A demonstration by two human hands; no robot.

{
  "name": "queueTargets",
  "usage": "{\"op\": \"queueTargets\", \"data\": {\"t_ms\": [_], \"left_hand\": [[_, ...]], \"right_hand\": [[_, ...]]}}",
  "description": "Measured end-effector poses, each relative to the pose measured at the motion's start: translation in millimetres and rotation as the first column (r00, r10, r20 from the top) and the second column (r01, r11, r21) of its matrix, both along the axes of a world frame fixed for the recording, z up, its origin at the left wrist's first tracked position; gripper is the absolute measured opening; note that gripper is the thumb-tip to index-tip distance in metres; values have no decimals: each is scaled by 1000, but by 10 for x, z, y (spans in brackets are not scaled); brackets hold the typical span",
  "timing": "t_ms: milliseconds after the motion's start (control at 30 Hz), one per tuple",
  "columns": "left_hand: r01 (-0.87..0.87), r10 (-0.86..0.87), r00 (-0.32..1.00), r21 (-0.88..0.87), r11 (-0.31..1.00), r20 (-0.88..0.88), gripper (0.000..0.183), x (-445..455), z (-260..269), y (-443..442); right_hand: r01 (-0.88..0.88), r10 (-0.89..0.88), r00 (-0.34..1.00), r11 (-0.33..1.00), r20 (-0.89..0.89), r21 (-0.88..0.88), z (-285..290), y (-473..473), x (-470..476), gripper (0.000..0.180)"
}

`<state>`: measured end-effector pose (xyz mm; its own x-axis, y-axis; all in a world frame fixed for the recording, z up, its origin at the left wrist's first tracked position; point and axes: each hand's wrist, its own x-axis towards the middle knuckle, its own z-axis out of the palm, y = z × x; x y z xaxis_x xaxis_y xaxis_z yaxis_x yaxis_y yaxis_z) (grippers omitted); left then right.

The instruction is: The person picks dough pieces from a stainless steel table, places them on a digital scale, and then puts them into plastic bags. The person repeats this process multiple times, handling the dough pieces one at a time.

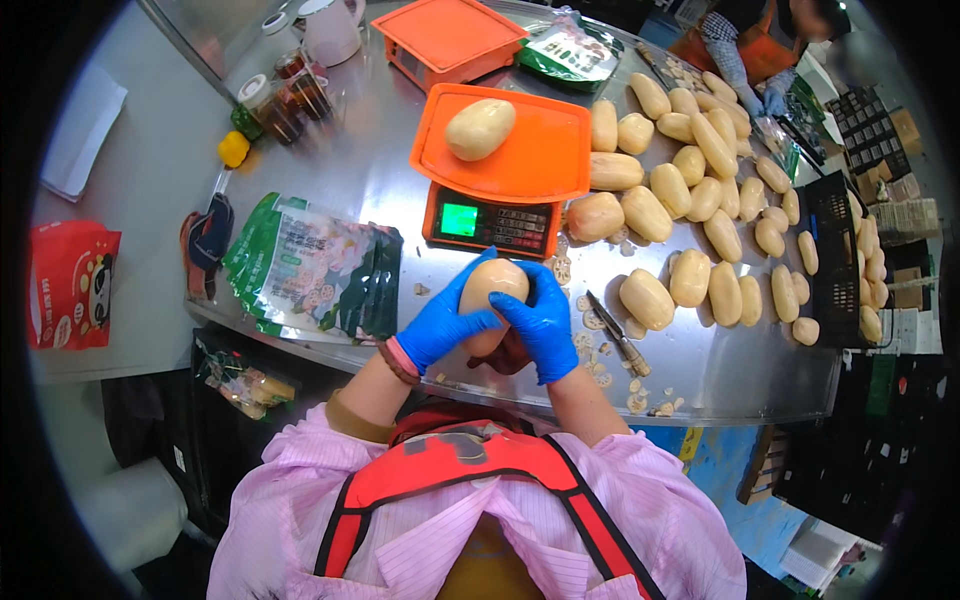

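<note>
Between my two blue-gloved hands is a pale lotus root segment (495, 289), held just in front of the scale. My left hand (450, 319) grips its left side, and my right hand (541, 319) wraps its right side with the thumb across the front. Behind it stands an orange digital scale (491, 221) with a lit green display. Another lotus root segment (480, 129) rests alone on the scale's orange tray (551, 154). A knife (619, 334) lies on the steel table to the right of my right hand, among thin root slices.
Many lotus root segments (705, 199) spread over the right side, beside a black crate (829, 259) of more. Printed green bags (315, 270) lie left. Jars (289, 97), a second scale (450, 34) and another bag (574, 49) stand behind. A co-worker's gloved hands (765, 101) are at far right.
</note>
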<state>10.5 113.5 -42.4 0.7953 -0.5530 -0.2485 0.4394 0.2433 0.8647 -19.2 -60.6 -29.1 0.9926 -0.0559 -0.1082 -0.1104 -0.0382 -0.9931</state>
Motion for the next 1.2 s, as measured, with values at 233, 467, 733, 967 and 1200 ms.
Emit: {"op": "queueTargets", "data": {"t_ms": [233, 467, 733, 967, 1200], "left_hand": [[51, -113, 912, 163, 985, 395, 117, -121, 562, -223], [78, -247, 818, 325, 943, 520, 116, -197, 757, -312], [93, -222, 870, 294, 951, 441, 101, -246, 798, -425], [-34, -39, 948, 220, 975, 317, 62, -218, 247, -397], [66, -64, 993, 15, 998, -96, 62, -225, -147, -598]], "right_hand": [[102, -79, 995, 783, -65, 613, -48, -133, -19, 61], [60, 216, 971, 206, -106, 977, -8, -313, -10, 77], [160, 169, 964, 253, -206, 954, 20, -390, -59, 71], [219, 31, 954, 606, -298, 765, -563, -315, -166, 52], [320, -315, 945, 828, -91, 461, -562, -349, -345, 44]]}}
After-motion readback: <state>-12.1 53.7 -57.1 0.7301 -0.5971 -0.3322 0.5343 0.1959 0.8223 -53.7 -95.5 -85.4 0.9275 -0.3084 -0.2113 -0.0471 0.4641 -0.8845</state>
